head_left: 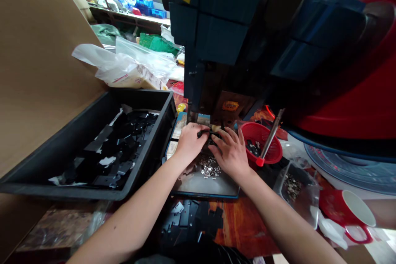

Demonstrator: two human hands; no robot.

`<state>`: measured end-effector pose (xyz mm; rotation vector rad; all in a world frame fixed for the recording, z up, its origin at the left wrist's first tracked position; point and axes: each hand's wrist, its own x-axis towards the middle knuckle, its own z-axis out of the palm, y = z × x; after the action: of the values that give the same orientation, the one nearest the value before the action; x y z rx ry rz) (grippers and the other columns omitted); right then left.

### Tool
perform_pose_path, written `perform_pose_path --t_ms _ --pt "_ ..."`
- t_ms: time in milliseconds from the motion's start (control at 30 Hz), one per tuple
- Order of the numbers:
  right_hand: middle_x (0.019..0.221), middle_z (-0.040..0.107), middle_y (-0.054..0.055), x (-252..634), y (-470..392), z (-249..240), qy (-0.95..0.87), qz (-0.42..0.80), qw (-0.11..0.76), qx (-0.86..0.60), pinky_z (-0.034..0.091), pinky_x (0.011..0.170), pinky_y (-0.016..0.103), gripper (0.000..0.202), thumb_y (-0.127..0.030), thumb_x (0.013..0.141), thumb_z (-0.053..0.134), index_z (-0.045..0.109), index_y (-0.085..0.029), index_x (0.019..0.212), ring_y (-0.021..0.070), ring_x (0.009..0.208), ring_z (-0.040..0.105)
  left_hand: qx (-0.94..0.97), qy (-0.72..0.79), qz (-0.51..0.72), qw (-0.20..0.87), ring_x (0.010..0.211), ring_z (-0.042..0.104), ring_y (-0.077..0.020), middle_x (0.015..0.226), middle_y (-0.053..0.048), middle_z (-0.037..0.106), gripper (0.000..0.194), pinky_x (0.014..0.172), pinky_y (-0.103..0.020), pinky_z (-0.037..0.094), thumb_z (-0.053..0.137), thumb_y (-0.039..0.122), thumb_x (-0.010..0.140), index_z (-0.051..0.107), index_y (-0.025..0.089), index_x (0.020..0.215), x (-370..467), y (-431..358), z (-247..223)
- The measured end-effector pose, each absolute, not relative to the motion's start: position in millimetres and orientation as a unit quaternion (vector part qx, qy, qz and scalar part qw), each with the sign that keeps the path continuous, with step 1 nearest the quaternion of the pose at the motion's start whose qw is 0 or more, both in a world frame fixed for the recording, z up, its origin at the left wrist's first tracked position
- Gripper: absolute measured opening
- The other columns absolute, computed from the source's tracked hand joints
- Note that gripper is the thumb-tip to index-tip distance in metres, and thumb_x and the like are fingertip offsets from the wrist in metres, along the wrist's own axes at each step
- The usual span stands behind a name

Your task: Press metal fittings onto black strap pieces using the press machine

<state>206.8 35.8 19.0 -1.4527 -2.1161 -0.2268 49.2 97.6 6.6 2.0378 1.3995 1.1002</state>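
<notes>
Under the head of a blue press (216, 20), both hands are at work close together. My left hand (192, 138) has its fingers closed on a small black part (202, 133), seen only in part between thumb and fingers. To its right my right hand (231, 150) lies with fingers apart, its fingertips beside the die area; nothing shows in its grasp. Just below the hands, small shiny metal pieces (210, 168) that look like rivets lie heaped on the press's metal plate (213, 186).
A black bin (148, 165) of flat black pieces stands at left. More black pieces (188, 218) lie in front. On the right are a red basket (272, 144) with a metal rod (272, 134), a clear tray (305, 202) of small metal parts and a red mug (337, 210).
</notes>
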Motion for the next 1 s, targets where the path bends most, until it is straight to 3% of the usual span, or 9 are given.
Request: perform_pose_path --t_ms 100,200,300,400,567,767,900,1000 --pt "0.123 0.06 0.005 211 37 19 -0.777 -0.032 0.321 -0.541 0.028 0.106 0.056 0.027 -0.039 0.09 0.051 0.064 -0.027 0.109 0.0273 0.123 0.045 0.727 0.507 0.41 0.215 0.097 0.059 -0.0206 0.095 -0.003 0.067 0.018 0.092 -0.038 0.045 0.059 0.024 0.081 0.069 0.024 0.096 48 95 9" --pt "0.115 0.063 0.008 225 26 7 -0.696 0.059 0.436 -0.567 0.042 0.097 0.047 0.027 -0.037 0.091 0.047 0.064 -0.023 0.107 0.0238 0.11 0.055 0.706 0.521 0.432 0.208 0.101 0.057 -0.0215 0.105 -0.005 0.064 0.023 0.091 -0.039 0.046 0.057 0.028 0.083 0.065 0.021 0.104 41 86 14" --pt "0.095 0.068 0.009 242 0 -9 -0.538 0.203 0.556 -0.6 0.049 0.084 0.041 0.035 -0.044 0.093 0.04 0.062 -0.02 0.104 0.0215 0.091 0.063 0.682 0.527 0.454 0.226 0.1 0.058 -0.0208 0.108 -0.005 0.061 0.024 0.08 -0.033 0.05 0.054 0.031 0.086 0.062 0.021 0.106 29 69 16" --pt "0.09 0.069 0.009 254 -27 -17 -0.461 0.308 0.629 -0.545 0.051 0.08 0.04 0.047 -0.051 0.094 0.03 0.063 -0.018 0.099 0.0221 0.085 0.066 0.665 0.529 0.467 0.247 0.099 0.057 -0.0197 0.106 -0.004 0.06 0.021 0.073 -0.029 0.05 0.054 0.031 0.086 0.062 0.022 0.103 19 52 15" --pt "0.086 0.069 0.008 258 -38 -7 -0.506 0.328 0.616 -0.506 0.05 0.077 0.039 0.042 -0.05 0.091 0.037 0.067 -0.019 0.09 0.0226 0.083 0.064 0.663 0.53 0.467 0.247 0.101 0.056 -0.0192 0.106 -0.003 0.059 0.017 0.08 -0.03 0.048 0.054 0.029 0.087 0.062 0.023 0.1 8 28 12" --pt "0.08 0.066 0.008 256 -26 -9 -0.509 0.253 0.609 -0.553 0.049 0.078 0.04 0.045 -0.054 0.088 0.038 0.065 -0.019 0.077 0.0236 0.082 0.063 0.677 0.509 0.473 0.242 0.103 0.055 -0.0196 0.106 -0.003 0.058 0.015 0.091 -0.034 0.044 0.052 0.025 0.088 0.062 0.024 0.099 -1 6 10" --pt "0.077 0.065 0.006 252 -31 -20 -0.495 0.283 0.618 -0.541 0.05 0.069 0.037 0.052 -0.055 0.092 0.025 0.061 -0.019 0.087 0.0208 0.074 0.063 0.684 0.506 0.467 0.241 0.103 0.055 -0.0191 0.107 -0.003 0.056 0.016 0.092 -0.035 0.044 0.052 0.023 0.088 0.061 0.025 0.101 -7 -7 7" --pt "0.077 0.064 0.005 244 -23 -18 -0.487 0.3 0.589 -0.57 0.05 0.065 0.032 0.04 -0.051 0.091 0.036 0.059 -0.019 0.095 0.018 0.07 0.061 0.686 0.5 0.469 0.243 0.103 0.055 -0.0194 0.107 -0.004 0.056 0.016 0.092 -0.036 0.045 0.052 0.022 0.088 0.061 0.026 0.101 -9 -16 6"
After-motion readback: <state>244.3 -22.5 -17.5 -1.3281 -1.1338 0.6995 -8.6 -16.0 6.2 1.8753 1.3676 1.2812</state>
